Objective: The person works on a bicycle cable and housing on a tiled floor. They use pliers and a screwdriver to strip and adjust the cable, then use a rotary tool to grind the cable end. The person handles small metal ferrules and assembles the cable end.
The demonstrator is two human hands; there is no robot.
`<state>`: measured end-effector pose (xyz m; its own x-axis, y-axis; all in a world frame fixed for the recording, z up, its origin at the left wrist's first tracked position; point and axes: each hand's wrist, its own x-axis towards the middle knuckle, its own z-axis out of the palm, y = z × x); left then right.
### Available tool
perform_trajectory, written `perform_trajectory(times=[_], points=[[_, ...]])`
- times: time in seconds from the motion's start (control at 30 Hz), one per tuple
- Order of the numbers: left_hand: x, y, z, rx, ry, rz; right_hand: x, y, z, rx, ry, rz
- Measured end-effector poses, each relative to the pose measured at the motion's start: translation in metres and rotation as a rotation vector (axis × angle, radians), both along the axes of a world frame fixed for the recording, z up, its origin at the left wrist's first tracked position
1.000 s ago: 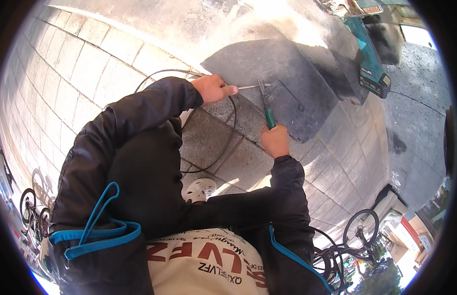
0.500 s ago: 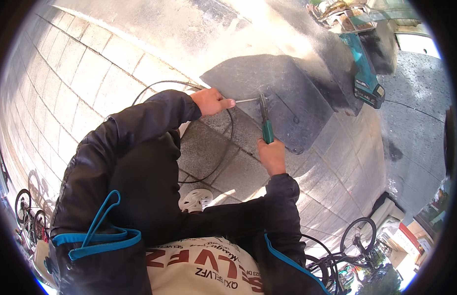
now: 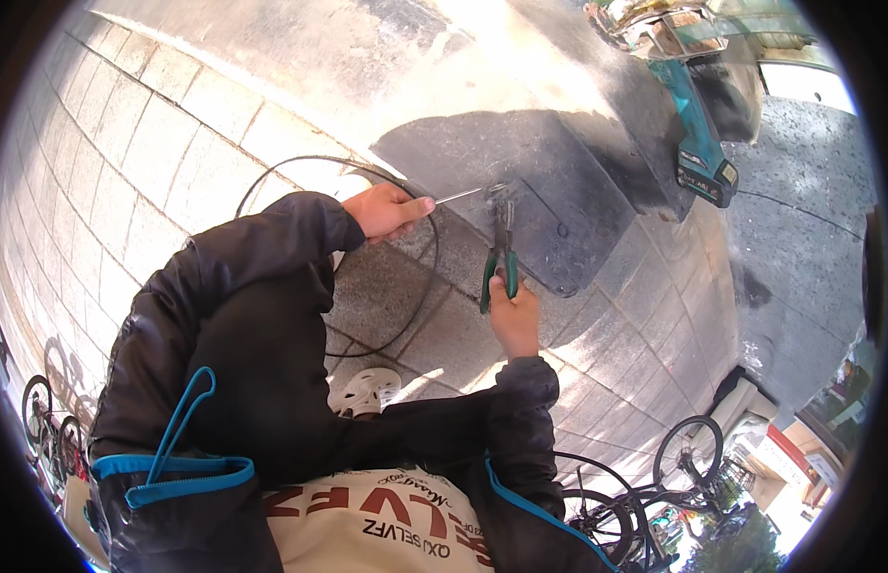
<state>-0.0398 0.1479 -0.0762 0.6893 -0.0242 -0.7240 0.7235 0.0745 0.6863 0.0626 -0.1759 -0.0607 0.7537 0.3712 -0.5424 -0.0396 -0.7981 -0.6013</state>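
My left hand (image 3: 385, 212) is closed around a thin silvery rod or cable end (image 3: 459, 196), which points right over a dark flat board (image 3: 597, 220) on the ground. A black cable (image 3: 437, 258) curves in a wide loop beneath that hand; whether it joins the rod is hidden. My right hand (image 3: 516, 323) grips green-handled pliers (image 3: 503, 239), their handles spread apart. The pliers' jaws lie just beyond and below the rod's tip, seemingly apart from it. On the board, near the jaws, are some small pale scraps or scuffs too fine to make out.
A teal cordless power tool (image 3: 694, 124) with a black battery stands at the right, beyond the board. Stone paving (image 3: 148, 134) stretches to the left. My white clog (image 3: 370, 390) is below the cable loop. Bicycles (image 3: 690, 458) stand at the lower right, others at the far left.
The pliers' handles have spread and their jaws have come down off the rod's end. My left hand has shifted slightly left with the rod, which now tilts upward to the right.
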Motion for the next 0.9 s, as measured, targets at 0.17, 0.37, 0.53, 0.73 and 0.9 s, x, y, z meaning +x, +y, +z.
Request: perform_trajectory(times=[0.17, 0.37, 0.53, 0.73, 0.9], points=[[0.007, 0.004, -0.006, 0.540, -0.364, -0.025, -0.005, -0.013, -0.012, 0.087, 0.207, -0.209], [0.053, 0.022, 0.019, 1.129, -0.455, -0.056, 0.003, -0.019, -0.013, 0.126, 0.217, -0.244], [0.083, 0.012, 0.018, 1.281, -0.828, -0.206, 0.047, -0.014, -0.002, 0.030, 0.038, -0.203], [0.136, -0.037, 0.022, 0.948, -0.603, -0.473, 0.076, 0.016, 0.025, -0.233, -0.593, 0.109], [0.151, -0.034, -0.004, 1.004, -0.587, -0.472, 0.055, 0.029, 0.041, -0.070, -0.863, 0.131]])
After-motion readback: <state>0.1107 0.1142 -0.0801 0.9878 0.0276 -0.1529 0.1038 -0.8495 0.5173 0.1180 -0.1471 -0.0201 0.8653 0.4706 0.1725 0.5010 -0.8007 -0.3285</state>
